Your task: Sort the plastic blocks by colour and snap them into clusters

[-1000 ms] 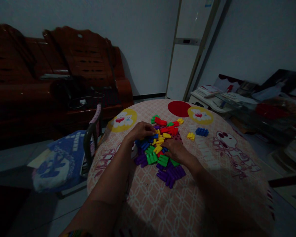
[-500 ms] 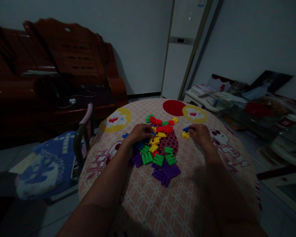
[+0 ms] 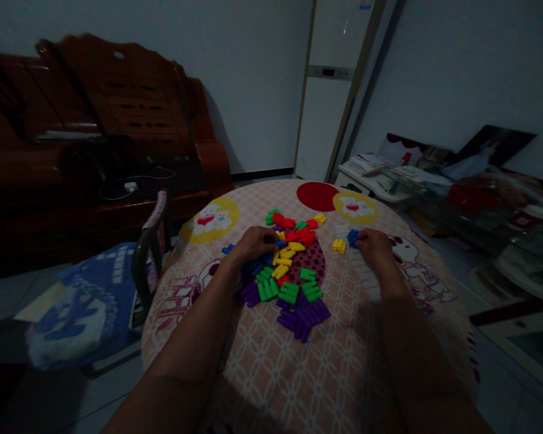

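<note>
My left hand (image 3: 256, 244) is over the left side of a heap of coloured plastic building blocks, its fingertips closed around a small blue block (image 3: 280, 244). Under and beside that palm lie more blue blocks, partly hidden. To the right of the heap, my right hand (image 3: 376, 246) pinches a blue block piece (image 3: 353, 238) at tabletop height. A joined yellow block piece (image 3: 339, 245) lies just left of it. Within the heap are loose yellow blocks (image 3: 281, 263), red blocks (image 3: 301, 235), green blocks (image 3: 289, 293) and, nearest me, purple blocks (image 3: 304, 318).
The round table (image 3: 271, 374) wears a patterned cloth. At left stands a folding chair (image 3: 151, 247) with a blue cushion (image 3: 88, 301); behind it is a wooden sofa (image 3: 136, 108). A glass-topped side table (image 3: 438, 205) piled with things stands at right.
My right hand has left the heap and moved right to the blue block piece beside the yellow one, shifting slightly further right with it. My left hand stays at the heap.
</note>
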{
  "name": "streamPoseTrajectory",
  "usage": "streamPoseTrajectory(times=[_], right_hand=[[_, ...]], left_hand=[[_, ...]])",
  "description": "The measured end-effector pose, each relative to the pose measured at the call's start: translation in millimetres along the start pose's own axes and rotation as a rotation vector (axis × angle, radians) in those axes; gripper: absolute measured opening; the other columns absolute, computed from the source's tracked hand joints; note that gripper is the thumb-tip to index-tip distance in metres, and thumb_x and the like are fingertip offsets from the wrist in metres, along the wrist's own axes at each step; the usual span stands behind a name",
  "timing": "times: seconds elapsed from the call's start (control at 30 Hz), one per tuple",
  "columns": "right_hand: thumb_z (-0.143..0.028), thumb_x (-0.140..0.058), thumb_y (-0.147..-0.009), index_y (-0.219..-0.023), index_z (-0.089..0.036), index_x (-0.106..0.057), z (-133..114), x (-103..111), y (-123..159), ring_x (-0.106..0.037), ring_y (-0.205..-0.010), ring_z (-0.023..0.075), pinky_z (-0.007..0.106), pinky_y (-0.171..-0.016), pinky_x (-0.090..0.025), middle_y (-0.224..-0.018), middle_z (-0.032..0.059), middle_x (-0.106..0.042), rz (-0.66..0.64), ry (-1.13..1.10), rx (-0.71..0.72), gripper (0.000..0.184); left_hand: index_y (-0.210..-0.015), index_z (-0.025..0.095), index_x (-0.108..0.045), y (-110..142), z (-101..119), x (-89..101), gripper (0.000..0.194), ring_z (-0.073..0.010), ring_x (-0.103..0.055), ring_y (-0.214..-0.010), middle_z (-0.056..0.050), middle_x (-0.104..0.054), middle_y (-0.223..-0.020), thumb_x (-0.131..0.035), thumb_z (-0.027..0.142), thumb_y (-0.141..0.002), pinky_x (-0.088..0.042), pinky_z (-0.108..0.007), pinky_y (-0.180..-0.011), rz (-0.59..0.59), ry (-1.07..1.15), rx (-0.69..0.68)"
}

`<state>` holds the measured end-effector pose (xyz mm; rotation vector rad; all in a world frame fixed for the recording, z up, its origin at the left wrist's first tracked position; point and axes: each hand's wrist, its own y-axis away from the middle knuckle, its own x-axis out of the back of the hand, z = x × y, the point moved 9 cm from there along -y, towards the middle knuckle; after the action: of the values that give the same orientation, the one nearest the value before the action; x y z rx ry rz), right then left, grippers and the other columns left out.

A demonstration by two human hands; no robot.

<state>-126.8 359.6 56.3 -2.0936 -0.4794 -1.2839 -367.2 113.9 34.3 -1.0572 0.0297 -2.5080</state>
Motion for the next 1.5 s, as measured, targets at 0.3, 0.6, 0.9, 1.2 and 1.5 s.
streamPoseTrajectory(times=[0.3,0.6,0.9,1.2,1.5], right_hand=[[-0.017,-0.061,-0.071,-0.078,-0.018,-0.070,-16,16,1,-0.064,-0.070,0.0208,0.031,-0.068,-0.045,-0.075,0.0075,-0.073,0.069,-0.142,0.041,0.012],[-0.040,-0.062,-0.085,-0.094,-0.017,-0.075,-129,-13,41,-0.065,-0.066,0.0178,0.028,-0.061,-0.049,-0.076,0.0037,-0.073,-0.240,-0.734,0.268,0.028],[-0.032,-0.064,-0.092,-0.129,-0.016,-0.064,-178,-8,76,-0.067,-0.098,0.0266,0.035,-0.082,-0.048,-0.109,0.0144,-0.072,-0.128,-0.200,0.538,0.040],[-0.029,-0.055,-0.094,-0.084,-0.017,-0.072,-151,19,52,-0.065,-0.075,0.0188,0.029,-0.071,-0.044,-0.083,0.0087,-0.073,-0.061,-0.118,0.459,0.023],[-0.029,-0.064,-0.075,-0.085,-0.013,-0.078,18,58,-3,-0.068,-0.071,0.0219,0.031,-0.068,-0.049,-0.079,0.0108,-0.076,0.097,-0.112,-0.001,0.023]], left_hand=[[-0.091,0.011,-0.073,-3,9,6.3,0.039,-0.0144,-0.061,-0.066,-0.001,-0.068,-0.072,-0.081,0.037,-0.062,-0.046,-0.024,-0.063,0.094,0.465,0.021],[-0.099,0.012,-0.067,-1,41,-25.8,0.047,-0.0144,-0.066,-0.065,-0.001,-0.071,-0.075,-0.087,0.028,-0.060,-0.052,-0.026,-0.065,-0.036,0.820,0.070],[-0.089,0.015,-0.059,-2,43,-29.9,0.037,-0.0117,-0.060,-0.047,0.004,-0.064,-0.054,-0.081,0.028,-0.062,-0.047,-0.021,-0.051,0.000,0.780,0.098],[-0.080,0.015,-0.062,1,41,-16.5,0.036,-0.0132,-0.064,-0.054,0.000,-0.067,-0.062,-0.081,0.041,-0.066,-0.051,-0.023,-0.055,0.080,0.816,0.095],[-0.072,0.016,-0.063,0,-16,10.7,0.029,-0.0140,-0.061,-0.050,0.001,-0.065,-0.057,-0.076,0.040,-0.062,-0.050,-0.024,-0.052,0.364,0.571,0.219]])
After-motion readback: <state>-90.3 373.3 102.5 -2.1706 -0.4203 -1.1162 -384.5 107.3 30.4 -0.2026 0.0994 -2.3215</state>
